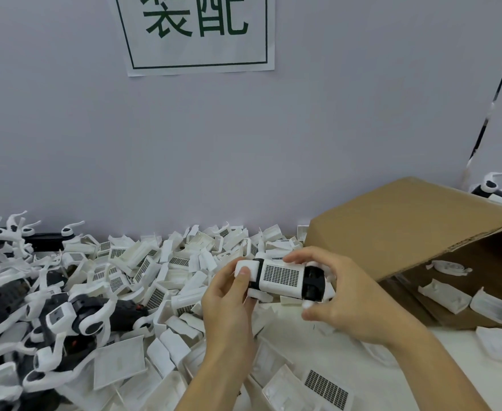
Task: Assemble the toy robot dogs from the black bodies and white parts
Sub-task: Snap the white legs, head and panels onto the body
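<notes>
Both hands hold one toy dog body up off the counter, in front of the chest and level, most likely so the white cover with its grey grid panel faces the eyes while it is seated. The left hand curls round the white end, thumb pressed flat on the rounded cap, which steadies that side. The right hand wraps the black end, fingers arched over the top and thumb underneath, pinching it; this looks like a squeeze to snap the cover down onto the black core. The body is a short block with rounded corners, smooth hard plastic, matt white over glossy black. Behind and to the left lies a deep heap of loose white covers, thin U-shaped shells, many with the same printed grid, thrown in any direction so one can be picked at random. At the far left sit dogs with legs already on, black trunks with curved white limbs, tangled together. On the right a brown cardboard box lies tipped on its side with its mouth toward the person, a few white shells spilled inside, probably tipped so for easy reach. A paper sign with green characters hangs on the pale wall.
</notes>
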Available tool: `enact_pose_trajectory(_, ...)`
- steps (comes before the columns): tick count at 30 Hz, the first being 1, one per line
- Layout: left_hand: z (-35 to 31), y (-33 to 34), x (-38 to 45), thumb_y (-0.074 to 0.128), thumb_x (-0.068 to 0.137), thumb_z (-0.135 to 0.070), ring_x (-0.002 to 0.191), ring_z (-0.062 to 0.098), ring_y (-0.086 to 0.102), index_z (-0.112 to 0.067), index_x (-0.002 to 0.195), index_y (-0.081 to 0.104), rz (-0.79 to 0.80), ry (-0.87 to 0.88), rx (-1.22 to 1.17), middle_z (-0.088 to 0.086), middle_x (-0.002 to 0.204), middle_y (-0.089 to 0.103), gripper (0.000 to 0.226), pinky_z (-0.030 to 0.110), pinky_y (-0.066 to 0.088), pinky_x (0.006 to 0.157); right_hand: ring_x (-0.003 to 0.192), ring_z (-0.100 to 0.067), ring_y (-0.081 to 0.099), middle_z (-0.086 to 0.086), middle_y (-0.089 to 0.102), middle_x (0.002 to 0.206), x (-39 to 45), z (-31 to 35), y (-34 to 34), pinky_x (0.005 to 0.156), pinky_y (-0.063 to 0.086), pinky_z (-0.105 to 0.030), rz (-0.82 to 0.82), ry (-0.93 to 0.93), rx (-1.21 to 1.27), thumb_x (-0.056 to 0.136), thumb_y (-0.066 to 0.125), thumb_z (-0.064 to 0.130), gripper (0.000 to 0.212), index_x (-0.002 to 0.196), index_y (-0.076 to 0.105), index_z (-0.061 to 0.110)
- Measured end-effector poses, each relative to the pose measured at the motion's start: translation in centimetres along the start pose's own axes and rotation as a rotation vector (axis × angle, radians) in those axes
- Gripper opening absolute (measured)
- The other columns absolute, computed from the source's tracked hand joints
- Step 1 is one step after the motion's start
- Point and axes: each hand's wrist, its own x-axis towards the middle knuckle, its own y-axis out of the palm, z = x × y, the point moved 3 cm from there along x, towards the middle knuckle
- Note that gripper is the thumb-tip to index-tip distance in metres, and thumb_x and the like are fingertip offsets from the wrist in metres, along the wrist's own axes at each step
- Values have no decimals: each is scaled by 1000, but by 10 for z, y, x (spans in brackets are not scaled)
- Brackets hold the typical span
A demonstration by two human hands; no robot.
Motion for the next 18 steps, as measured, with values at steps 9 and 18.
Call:
enact_pose_trajectory(9,1,-3,5,79,73,-39,92,11,68,-16,117,73,35,17,109,-5,106,75,50,27,49,77,101,-1,67,14,72,107,4,-13,-9,87,54,-24,-277,25,99,93,70,26,20,110,69,36)
enact_pose_trajectory(18,6,5,0,70,88,-24,97,15,76,-32,128,62,175,50,127,-3,108,78,41,32,57,82,71,-44,71,-32,66,85,1,-19,-1,54,57,-38,-93,374,406,106,40,47,44,101,63,10)
